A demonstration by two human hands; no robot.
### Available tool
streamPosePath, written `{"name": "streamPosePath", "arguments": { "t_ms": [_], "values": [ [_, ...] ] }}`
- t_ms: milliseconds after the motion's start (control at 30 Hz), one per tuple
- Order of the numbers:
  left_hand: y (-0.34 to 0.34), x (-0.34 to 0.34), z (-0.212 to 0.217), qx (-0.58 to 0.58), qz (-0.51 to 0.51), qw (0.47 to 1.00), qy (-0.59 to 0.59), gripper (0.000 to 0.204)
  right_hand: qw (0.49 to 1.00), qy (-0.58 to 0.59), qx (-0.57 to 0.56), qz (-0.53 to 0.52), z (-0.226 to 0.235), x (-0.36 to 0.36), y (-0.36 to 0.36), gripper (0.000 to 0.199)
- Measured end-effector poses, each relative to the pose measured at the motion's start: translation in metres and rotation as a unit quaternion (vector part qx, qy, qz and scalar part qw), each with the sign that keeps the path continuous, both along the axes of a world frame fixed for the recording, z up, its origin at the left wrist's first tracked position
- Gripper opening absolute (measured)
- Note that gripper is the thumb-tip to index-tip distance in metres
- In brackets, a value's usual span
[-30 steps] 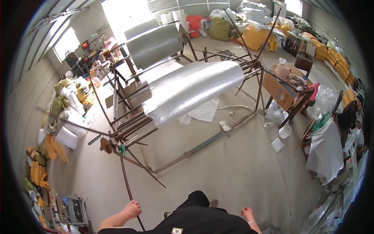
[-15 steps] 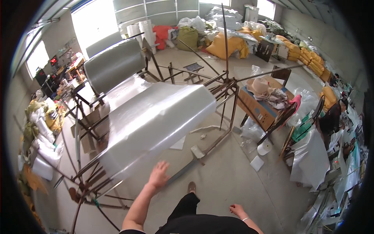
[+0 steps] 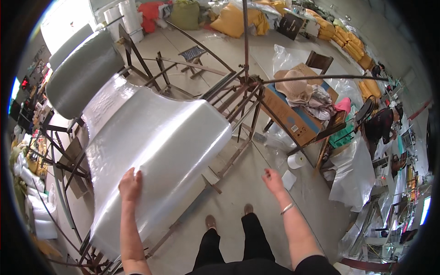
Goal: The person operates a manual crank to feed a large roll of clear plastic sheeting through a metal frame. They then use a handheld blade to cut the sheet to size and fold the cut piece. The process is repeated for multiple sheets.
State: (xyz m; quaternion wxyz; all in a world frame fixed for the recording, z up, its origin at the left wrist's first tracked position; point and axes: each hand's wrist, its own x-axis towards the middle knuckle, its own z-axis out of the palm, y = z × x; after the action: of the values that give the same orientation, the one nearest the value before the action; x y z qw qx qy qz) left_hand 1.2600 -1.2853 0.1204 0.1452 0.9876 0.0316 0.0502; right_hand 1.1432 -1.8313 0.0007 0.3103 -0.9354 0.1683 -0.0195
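Note:
A wide sheet of clear plastic film (image 3: 151, 151) is draped over a rusty metal frame (image 3: 250, 82) in front of me and runs back toward a large grey roll (image 3: 85, 75) at the far left. My left hand (image 3: 130, 184) is over the film's near left part, fingers stretched out and nothing gripped; whether it presses on the film I cannot tell. Out to the right, my right hand (image 3: 273, 179) hangs above the floor with its fingers loosely bent and apart, holding nothing. A bracelet (image 3: 287, 209) circles the right wrist.
A cardboard box (image 3: 293, 121) with a hat (image 3: 293, 86) and cloth on it stands right of the frame. A long metal rod (image 3: 330, 79) juts out above it. A white roll (image 3: 296, 161) lies on the floor. At the far right is another person (image 3: 382, 126). Yellow sacks (image 3: 229, 20) line the back.
My view has moved nearer and tilted down toward the film. The left hand has gone from beside the film's near edge to over it. My right hand has reached forward; both feet now show.

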Motion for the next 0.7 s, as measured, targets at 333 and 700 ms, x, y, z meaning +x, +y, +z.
{"name": "streamPosePath", "arguments": {
  "t_ms": [333, 700],
  "values": [
    [0.006, 0.019, -0.026, 0.004, 0.109, 0.994, 0.031, 0.044, 0.905, 0.147, -0.377, -0.131, -0.03, 0.123, -0.259, 0.088],
    [0.04, 0.023, -0.044, -0.173, 0.141, 0.974, 0.04, 0.051, 0.83, -0.134, -0.528, -0.12, -0.036, 0.123, -0.287, 0.044]
  ]
}}
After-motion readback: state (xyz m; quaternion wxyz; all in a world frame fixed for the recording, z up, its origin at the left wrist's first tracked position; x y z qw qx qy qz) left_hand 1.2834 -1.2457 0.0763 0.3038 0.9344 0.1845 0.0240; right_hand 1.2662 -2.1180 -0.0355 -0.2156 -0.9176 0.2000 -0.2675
